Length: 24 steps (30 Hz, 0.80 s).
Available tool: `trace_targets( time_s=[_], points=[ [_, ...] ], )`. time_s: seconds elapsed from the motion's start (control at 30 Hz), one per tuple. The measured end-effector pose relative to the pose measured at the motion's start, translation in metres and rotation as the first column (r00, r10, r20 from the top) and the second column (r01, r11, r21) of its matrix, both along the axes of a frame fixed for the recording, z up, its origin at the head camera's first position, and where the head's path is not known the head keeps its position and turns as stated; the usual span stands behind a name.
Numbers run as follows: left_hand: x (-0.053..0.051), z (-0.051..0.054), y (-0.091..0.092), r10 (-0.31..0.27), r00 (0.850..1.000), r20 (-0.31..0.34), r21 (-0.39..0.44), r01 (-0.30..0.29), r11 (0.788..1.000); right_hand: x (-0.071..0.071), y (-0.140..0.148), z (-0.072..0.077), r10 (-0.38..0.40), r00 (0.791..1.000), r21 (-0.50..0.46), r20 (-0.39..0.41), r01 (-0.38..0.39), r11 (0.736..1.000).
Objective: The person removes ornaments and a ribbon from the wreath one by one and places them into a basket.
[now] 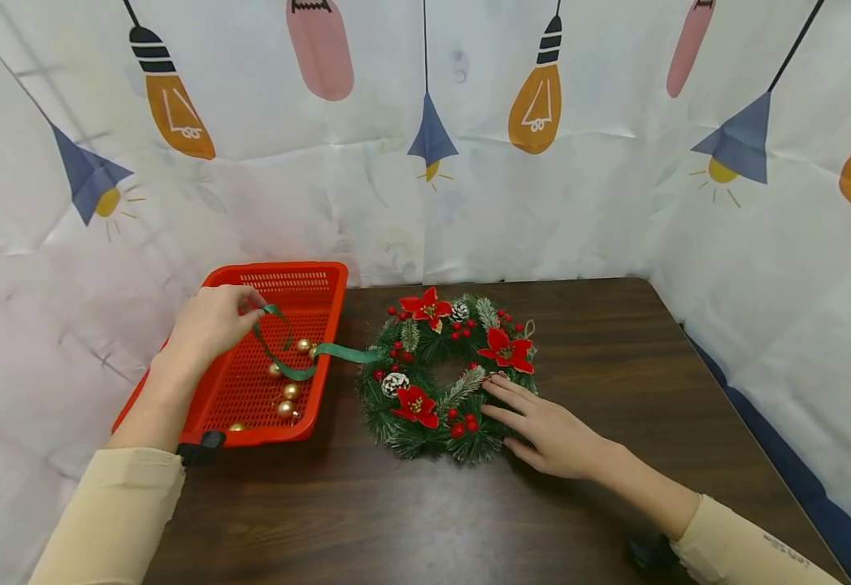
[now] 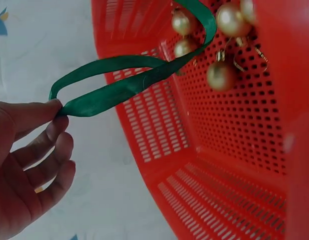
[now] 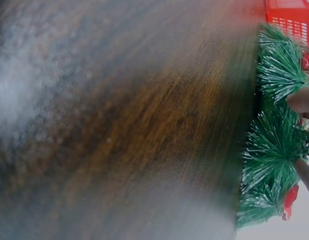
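A green ribbon (image 1: 348, 353) runs from the left side of a Christmas wreath (image 1: 410, 435) over the rim of a red plastic basket (image 1: 231, 406). Thumb and forefinger of my left hand (image 1: 214, 321) pinch the ribbon above the basket; the left wrist view shows it doubled in a loop from the fingertips. My right hand (image 1: 557, 431) rests on the wreath's lower right part with its fingers spread. Red poinsettias (image 1: 507, 351), pine cones (image 1: 394, 383) and red berries decorate the wreath, which lies flat. Its far side is out of sight in the right wrist view.
Several gold baubles (image 1: 285, 409) lie in the basket, mostly along its right side. Both basket and wreath are on a dark wooden table (image 1: 425, 520). A white curtain (image 1: 366, 203) printed with lamps hangs behind and beside the table.
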<state>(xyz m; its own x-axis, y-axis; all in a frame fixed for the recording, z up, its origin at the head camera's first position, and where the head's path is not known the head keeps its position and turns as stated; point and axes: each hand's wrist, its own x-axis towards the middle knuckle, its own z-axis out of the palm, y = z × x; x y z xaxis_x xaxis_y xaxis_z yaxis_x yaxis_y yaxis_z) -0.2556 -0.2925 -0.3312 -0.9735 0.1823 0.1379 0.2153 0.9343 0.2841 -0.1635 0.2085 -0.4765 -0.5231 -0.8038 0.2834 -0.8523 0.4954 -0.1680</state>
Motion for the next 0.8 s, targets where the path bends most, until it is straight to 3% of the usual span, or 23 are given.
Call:
trace_targets(
  time_s=[0.2, 0.37, 0.5, 0.57, 0.7, 0.8],
  points=[
    [0.000, -0.007, 0.013, -0.033, 0.995, 0.097, 0.036, 0.029, 0.999, 0.000, 0.000, 0.000, -0.009, 1.000, 0.009, 0.007, 0.009, 1.000],
    [-0.001, -0.007, 0.018, -0.051, 0.993, 0.102, 0.030, 0.048, 0.998, 0.000, 0.001, 0.001, -0.008, 1.000, 0.013, 0.008, 0.008, 1.000],
    [-0.004, -0.004, 0.029, -0.113, 0.988, 0.104, 0.011, 0.112, 0.994, 0.000, 0.001, 0.000, -0.008, 1.000, 0.015, 0.006, 0.008, 1.000],
    [-0.005, -0.003, 0.038, -0.174, 0.977, 0.124, 0.001, 0.175, 0.985, 0.000, 0.001, 0.000, -0.009, 1.000, 0.017, 0.004, 0.009, 1.000],
    [-0.008, -0.003, 0.056, -0.299, 0.932, 0.203, -0.001, 0.306, 0.952, 0.000, 0.001, 0.000, -0.010, 1.000, 0.012, 0.005, 0.010, 1.000],
    [-0.007, -0.003, 0.065, -0.318, 0.908, 0.273, -0.021, 0.337, 0.941, 0.001, 0.000, 0.000, -0.004, 1.000, 0.005, 0.009, 0.004, 1.000]
  ],
)
